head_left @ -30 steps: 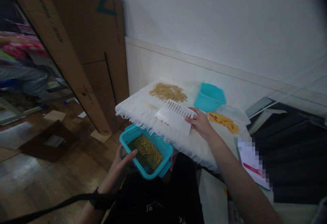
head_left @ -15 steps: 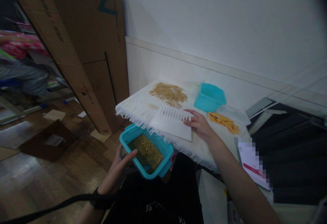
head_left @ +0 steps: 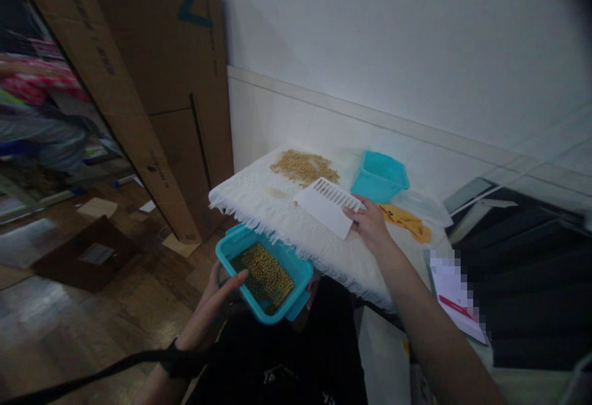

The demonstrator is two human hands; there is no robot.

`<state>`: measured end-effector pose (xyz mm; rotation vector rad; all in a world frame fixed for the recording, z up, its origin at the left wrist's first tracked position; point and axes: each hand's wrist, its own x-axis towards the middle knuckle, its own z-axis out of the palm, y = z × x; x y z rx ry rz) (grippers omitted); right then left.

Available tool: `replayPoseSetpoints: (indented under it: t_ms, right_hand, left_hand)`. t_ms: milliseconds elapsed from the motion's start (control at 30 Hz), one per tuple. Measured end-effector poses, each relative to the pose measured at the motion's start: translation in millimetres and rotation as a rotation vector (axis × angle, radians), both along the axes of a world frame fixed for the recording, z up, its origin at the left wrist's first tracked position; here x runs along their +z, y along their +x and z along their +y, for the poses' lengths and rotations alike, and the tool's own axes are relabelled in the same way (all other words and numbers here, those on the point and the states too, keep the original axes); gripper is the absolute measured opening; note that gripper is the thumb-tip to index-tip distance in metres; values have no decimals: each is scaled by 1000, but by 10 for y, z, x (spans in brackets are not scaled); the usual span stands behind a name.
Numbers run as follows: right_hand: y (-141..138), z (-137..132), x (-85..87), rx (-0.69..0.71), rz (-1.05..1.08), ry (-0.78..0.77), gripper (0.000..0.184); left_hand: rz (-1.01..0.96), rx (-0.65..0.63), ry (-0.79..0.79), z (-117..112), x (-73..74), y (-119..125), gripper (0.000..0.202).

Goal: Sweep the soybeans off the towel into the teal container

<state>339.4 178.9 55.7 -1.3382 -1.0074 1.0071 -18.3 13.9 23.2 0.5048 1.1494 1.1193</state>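
My left hand (head_left: 224, 294) grips the near left rim of a turquoise plastic tub (head_left: 303, 278), thumb inside, holding it below the table's front edge. Yellowish soybeans (head_left: 268, 272) cover the tub's bottom. In my right hand (head_left: 367, 220) is a flat white slotted scraper (head_left: 326, 211), held by its right end just above the cloth. A spread of soybeans (head_left: 305, 167) lies on the white fringed cloth (head_left: 250, 189), right behind the scraper. A few beans show at the scraper's left corner.
Toward the back right stand a second turquoise tub (head_left: 382, 177), a clear plastic lid or bag (head_left: 425, 208) and a yellow cloth (head_left: 409, 223). A clipboard with paper (head_left: 451, 288) lies farther right. Tall cardboard (head_left: 171, 97) rises at the left, and another person (head_left: 41, 109) is beyond it.
My right hand has moved the scraper back from the front edge toward the bean spread, slightly right. The tub in my left hand has hardly moved.
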Motion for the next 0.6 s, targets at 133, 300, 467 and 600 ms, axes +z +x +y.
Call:
replayPoseSetpoints:
  t_ms: [133, 300, 467, 600]
  right_hand:
    - [-7, -11, 25, 30, 10, -18, 76]
    - [-33, -36, 66, 53, 19, -40, 78]
    - [-95, -40, 79, 109, 33, -30, 79]
    - [-136, -28, 81, 128, 41, -27, 80]
  left_hand:
    - [-4, 7, -10, 7, 3, -23, 99]
    - [6, 24, -50, 37, 27, -59, 104]
    - [10, 35, -52, 55, -1, -96, 104]
    - [28, 41, -54, 78, -51, -136, 110]
